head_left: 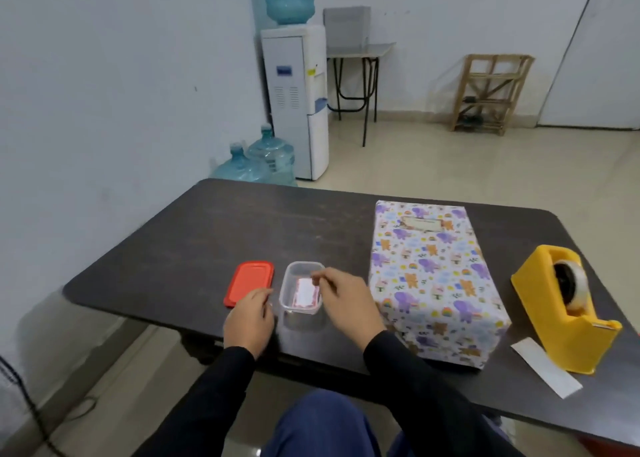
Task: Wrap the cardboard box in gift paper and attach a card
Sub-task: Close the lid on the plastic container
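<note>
Black sleeves lead to both hands at the near edge of the dark rectangular table (173,249). The left hand (248,318) lies with loosely curled fingers between a flat red plastic lid (247,280) and a small clear plastic tub (282,297), close to the tub's left wall; whether it grips the tub I cannot tell. The right hand (346,301) hovers over the tub's right rim, thumb and forefinger drawn together, and blur hides whether they pinch anything. Inside the tub lies a small white card with a red border (304,292). Just right of the right hand, apart from it, stands the cardboard box wrapped in white gift paper printed with purple and orange animals (433,283), a pale label card (422,223) flat on its far top. Further right sit a yellow tape dispenser (561,318) and a white paper strip (545,366).
</note>
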